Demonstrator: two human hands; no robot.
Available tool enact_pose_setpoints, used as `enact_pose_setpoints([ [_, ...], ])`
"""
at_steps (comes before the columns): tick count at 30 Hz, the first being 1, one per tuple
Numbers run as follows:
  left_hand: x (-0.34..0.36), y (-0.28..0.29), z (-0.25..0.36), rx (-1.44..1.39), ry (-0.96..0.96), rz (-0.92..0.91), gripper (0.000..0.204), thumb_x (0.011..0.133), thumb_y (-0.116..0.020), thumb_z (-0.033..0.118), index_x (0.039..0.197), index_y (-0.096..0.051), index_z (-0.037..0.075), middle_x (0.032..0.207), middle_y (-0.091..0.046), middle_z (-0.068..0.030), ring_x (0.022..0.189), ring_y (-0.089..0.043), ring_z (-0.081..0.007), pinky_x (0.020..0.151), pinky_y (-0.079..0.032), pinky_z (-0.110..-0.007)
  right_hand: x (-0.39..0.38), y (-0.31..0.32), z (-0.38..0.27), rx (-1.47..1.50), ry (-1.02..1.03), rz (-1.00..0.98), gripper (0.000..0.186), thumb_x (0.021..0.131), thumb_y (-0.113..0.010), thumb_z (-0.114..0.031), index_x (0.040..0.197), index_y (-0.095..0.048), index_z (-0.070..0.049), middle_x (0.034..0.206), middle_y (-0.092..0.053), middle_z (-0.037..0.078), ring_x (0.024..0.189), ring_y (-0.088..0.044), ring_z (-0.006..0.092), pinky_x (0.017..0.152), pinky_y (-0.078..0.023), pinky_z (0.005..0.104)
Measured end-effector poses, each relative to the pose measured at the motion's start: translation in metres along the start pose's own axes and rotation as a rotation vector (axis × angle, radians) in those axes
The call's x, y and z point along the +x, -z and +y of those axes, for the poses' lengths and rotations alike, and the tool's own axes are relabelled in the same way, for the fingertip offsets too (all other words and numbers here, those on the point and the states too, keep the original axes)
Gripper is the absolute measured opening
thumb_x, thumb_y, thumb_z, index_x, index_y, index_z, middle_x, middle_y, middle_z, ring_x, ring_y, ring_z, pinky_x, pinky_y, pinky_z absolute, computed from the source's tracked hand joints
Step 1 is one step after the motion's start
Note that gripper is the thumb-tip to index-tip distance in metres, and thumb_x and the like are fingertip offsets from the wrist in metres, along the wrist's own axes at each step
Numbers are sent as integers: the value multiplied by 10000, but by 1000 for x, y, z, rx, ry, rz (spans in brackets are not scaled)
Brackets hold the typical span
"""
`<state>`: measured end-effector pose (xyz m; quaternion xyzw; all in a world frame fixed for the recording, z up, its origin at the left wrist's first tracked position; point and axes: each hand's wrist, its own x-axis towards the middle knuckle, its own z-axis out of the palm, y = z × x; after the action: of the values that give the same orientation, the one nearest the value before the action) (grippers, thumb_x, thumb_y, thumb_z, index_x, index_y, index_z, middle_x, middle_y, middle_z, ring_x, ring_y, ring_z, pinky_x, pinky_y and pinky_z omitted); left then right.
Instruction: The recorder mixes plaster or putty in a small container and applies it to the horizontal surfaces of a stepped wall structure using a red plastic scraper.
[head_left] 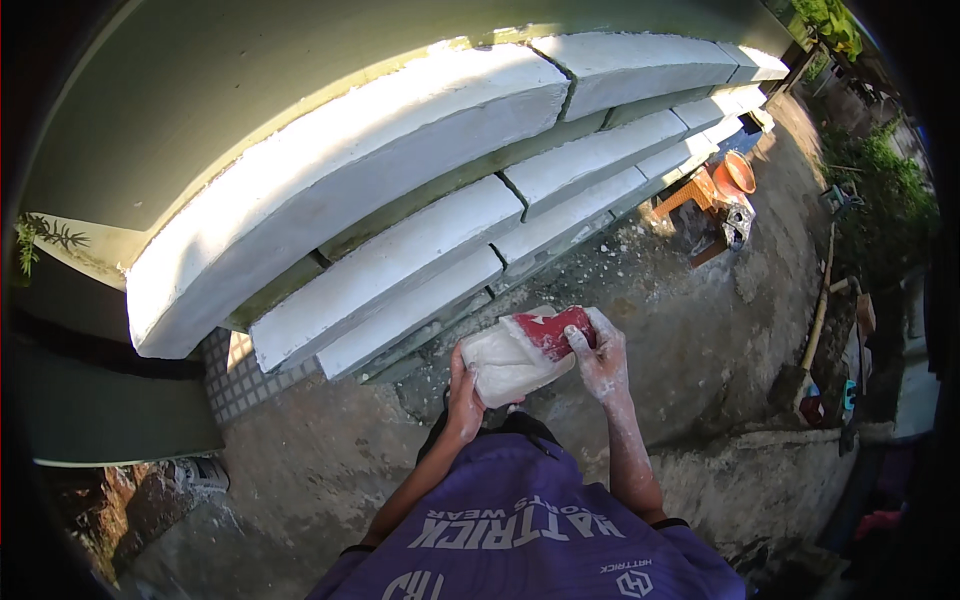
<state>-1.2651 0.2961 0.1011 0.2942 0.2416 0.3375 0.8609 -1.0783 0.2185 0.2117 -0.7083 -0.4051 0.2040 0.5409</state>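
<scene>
The left hand (463, 398) cups the near left side of a pale off-white, block-shaped bundle (500, 365), its fingers curled round the edge. The right hand (600, 365), dusted white, grips a dark-red, thin-looking piece with white marks (548, 336) on the bundle's right end, thumb on top and fingers mostly out of sight behind. Whether the red piece is a wrapper or a loose sheet, I cannot tell. The bundle is between both hands, held above the floor.

If the left fingers slacken, or the dust makes the right ones slide, the bundle could drop; a hard pull on the red piece might tear it, and any powder inside could spill.

The red piece's marks are too small to read. Just behind the fingers, a purple fabric shirt (480, 500) carries large pale lettering and a small emblem, upside down from here.

Beyond the fingertips, stained grey concrete floor (640, 300) leads to long, white-coated tiered ledges (400, 270). Farther off, right of the fingers, are an orange-brown plastic stool (688, 194) and an orange round bucket (735, 174).
</scene>
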Motion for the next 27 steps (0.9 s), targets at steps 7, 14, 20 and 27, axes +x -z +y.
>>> enact_pose_setpoints([
  [7, -26, -10, -15, 123, -109, 52, 541, 970, -351, 276, 1444, -114, 168, 1396, -296, -99, 1234, -410, -307, 752, -554, -532, -4, 5, 12, -573, 512, -340, 283, 760, -563, -17, 1041, -589, -32, 875, -632, 180, 866, -585, 380, 784, -465, 453],
  [14, -64, -9, -61, 332, -278, 236, 484, 989, -316, 223, 1439, -159, 140, 1376, -323, -95, 1207, -421, -241, 851, -530, -406, -7, 25, 45, 57, -25, -492, 227, 840, -577, -68, 1054, -573, 8, 915, -654, 122, 831, -625, 175, 761, -474, 288],
  [20, -116, -10, -80, -1, -196, 358, 536, 968, -340, 280, 1440, -104, 189, 1389, -301, -99, 1237, -401, -331, 658, -567, -567, -36, 7, 72, 733, -382, -430, 198, 897, -544, -52, 1085, -579, 2, 1007, -646, 58, 891, -603, 93, 819, -481, 266],
  [27, -153, 24, -56, 91, -230, 419, 521, 973, -320, 322, 1434, -115, 195, 1413, -287, -88, 1237, -415, -340, 644, -568, -564, -84, -15, 79, 1235, -680, -386, 374, 888, -523, -18, 1256, -457, -22, 1144, -598, 73, 1010, -604, 165, 909, -490, 323],
])
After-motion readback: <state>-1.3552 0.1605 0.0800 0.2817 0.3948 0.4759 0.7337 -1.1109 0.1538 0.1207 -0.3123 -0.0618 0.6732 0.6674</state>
